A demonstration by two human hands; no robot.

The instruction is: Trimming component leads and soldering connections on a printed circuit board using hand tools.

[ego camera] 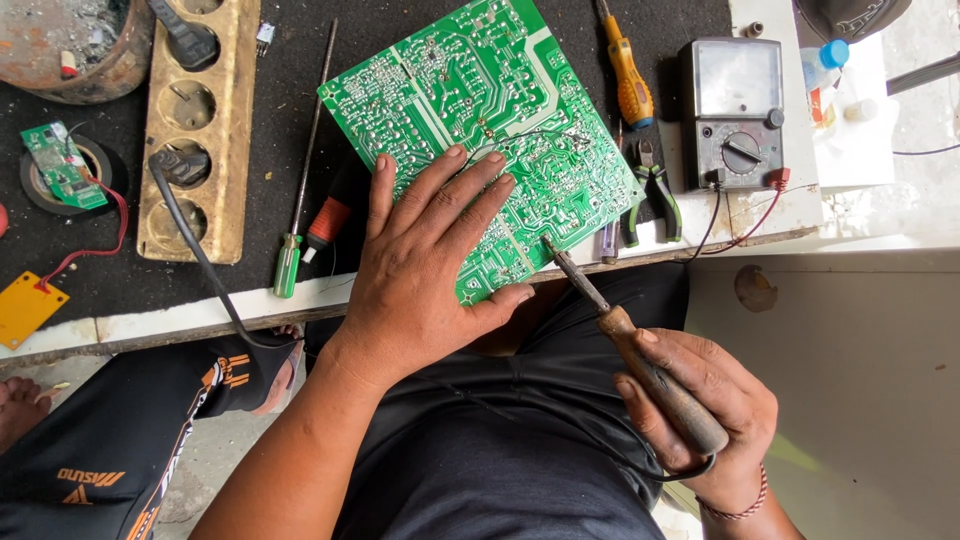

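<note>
A large green circuit board [480,110] lies solder-side up on the black mat, tilted, its lower corner overhanging the bench edge. My left hand [425,265] lies flat on the board's lower part, fingers spread, thumb hooked at the lower corner. My right hand [700,410] grips the wooden handle of a soldering iron [640,365]. The iron's metal tip [552,245] rests near the board's lower right edge. A thin wire lies on the board above my fingertips.
On the bench: an analog multimeter [733,110] with red and black leads, green-handled pliers [655,190], an orange screwdriver [627,75], a green-handled screwdriver [295,215], a wooden socket strip [195,130], a small green board on a tape roll [60,165], a rusty tin [80,45].
</note>
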